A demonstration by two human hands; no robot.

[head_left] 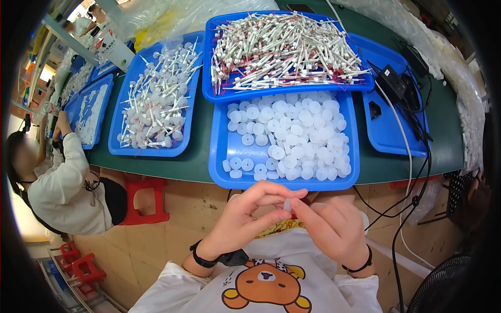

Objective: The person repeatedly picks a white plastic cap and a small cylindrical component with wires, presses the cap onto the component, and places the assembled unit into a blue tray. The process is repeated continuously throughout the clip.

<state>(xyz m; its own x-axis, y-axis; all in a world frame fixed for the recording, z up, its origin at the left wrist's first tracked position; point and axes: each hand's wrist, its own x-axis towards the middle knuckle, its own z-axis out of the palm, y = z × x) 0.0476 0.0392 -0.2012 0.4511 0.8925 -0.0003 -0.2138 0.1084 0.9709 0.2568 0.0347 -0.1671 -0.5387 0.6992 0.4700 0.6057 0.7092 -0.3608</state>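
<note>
At the lower middle of the frame, the person's two hands meet just in front of the blue trays. The left hand (242, 211) is partly closed, its fingers stretched toward the right and bent over, with a small whitish piece (287, 204) held between the thumb and the fingers. The right hand (334, 224) is curled, with its fingertips brought close up against that piece; whether it grips anything itself, I cannot tell. Just above the hands, at the centre, a blue tray (282, 183) holds many round, cloudy-white discs (308, 133), some showing a small hole in the middle. Another blue tray (211, 95) overlaps its far end in the upper middle, heaped with thin white sticks (282, 49) and bits of red thread. Left of these, a third blue tray (151, 152) carries sticks and discs mixed together. Toward the upper right, a fourth blue tray (386, 122) has black power adapters (391, 83) and cables lying in it. All four trays rest on a dark green table (446, 115). At the left edge, a co-worker (62, 193) in a pale top reaches toward more trays, with a red stool (148, 201) close by. The person wears a white shirt (269, 284) printed with a bear, and a black band on each wrist.
</note>
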